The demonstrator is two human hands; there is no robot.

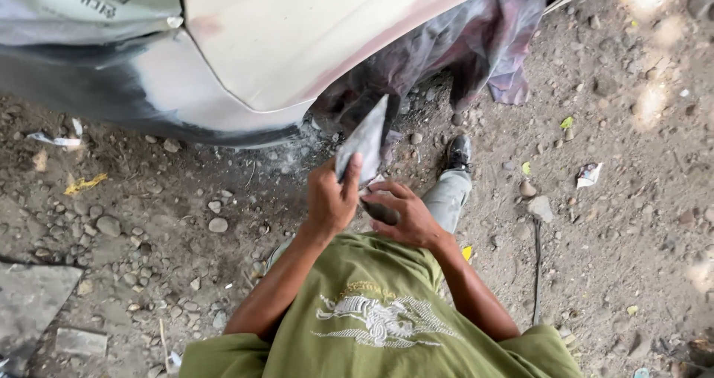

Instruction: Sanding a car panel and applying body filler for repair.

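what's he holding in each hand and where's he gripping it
Left hand pinches a grey sheet of sandpaper at its lower end. Right hand closes around a small dark object, unidentifiable.

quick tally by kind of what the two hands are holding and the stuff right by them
grey flat sheet, in the left hand: 1
dark small object, under the right hand: 1
car body panel: 1
purplish plastic cover: 1
black shoe: 1
total: 5

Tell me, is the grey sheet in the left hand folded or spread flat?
Folded, it seems: the grey sheet rises from the left hand as a stiff, narrow point, not a spread sheet. The fold line itself is unclear.
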